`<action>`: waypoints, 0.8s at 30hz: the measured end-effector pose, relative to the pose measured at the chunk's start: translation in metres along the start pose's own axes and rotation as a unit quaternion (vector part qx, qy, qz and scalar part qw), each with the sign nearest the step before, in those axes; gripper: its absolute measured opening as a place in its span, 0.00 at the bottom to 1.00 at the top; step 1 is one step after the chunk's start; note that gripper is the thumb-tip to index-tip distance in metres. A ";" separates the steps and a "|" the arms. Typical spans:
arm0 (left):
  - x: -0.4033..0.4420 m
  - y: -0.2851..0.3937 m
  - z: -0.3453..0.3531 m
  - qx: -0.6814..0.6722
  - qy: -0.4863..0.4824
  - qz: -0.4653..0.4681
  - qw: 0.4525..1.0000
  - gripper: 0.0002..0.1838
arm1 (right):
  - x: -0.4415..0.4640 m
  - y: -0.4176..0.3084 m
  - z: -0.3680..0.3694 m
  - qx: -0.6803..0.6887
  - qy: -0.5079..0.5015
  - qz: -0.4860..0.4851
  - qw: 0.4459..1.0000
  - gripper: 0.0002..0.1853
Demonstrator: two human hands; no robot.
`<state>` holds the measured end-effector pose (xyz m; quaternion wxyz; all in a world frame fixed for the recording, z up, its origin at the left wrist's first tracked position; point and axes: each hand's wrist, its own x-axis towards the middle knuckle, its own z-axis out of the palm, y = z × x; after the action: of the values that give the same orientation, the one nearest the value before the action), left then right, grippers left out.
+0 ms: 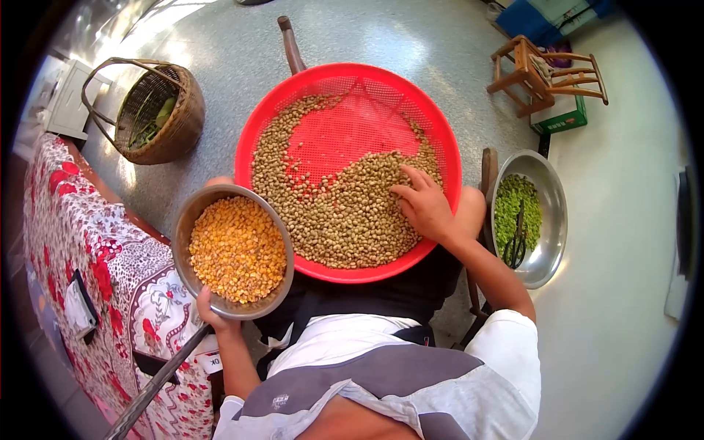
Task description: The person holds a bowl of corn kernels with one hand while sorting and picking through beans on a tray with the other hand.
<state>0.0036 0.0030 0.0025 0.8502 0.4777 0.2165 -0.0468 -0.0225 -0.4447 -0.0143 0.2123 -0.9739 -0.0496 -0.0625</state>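
My left hand (213, 312) grips the near rim of a metal bowl (181, 242), its thumb over the edge. Yellow-orange corn kernels (238, 249) fill much of this bowl, which is beside a round red plastic sieve (246, 136). The sieve rests over my lap and holds many small greenish-brown beans (352, 213), heaped in the middle and near part, with its mesh showing at the far side. My right hand (424, 204) is over the right side of the heap, fingers apart and fingertips touching the beans.
At right, a steel basin (554, 220) holds chopped greens (513, 205) and black-handled scissors (518, 242). A wicker basket (187, 121) stands far left. A small wooden chair (524, 73) is far right. A flowered cloth (110, 257) covers the left side, with a dark pole (158, 381) across it.
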 end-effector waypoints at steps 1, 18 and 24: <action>0.001 0.000 -0.001 0.002 -0.002 -0.004 1.000 0.37 | -0.001 -0.002 -0.002 0.010 0.002 0.017 1.000 0.16; 0.004 -0.002 -0.015 0.005 -0.016 -0.021 1.000 0.36 | 0.175 0.033 0.079 0.004 0.077 0.151 0.986 0.30; 0.003 -0.002 -0.013 0.003 -0.016 -0.016 1.000 0.36 | 0.232 -0.049 0.123 -0.032 0.056 0.129 0.989 0.30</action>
<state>0.0012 0.0134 -0.0066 0.8513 0.4756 0.2107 -0.0684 0.2131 -0.3330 -0.0719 0.1895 -0.9735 0.0909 -0.0905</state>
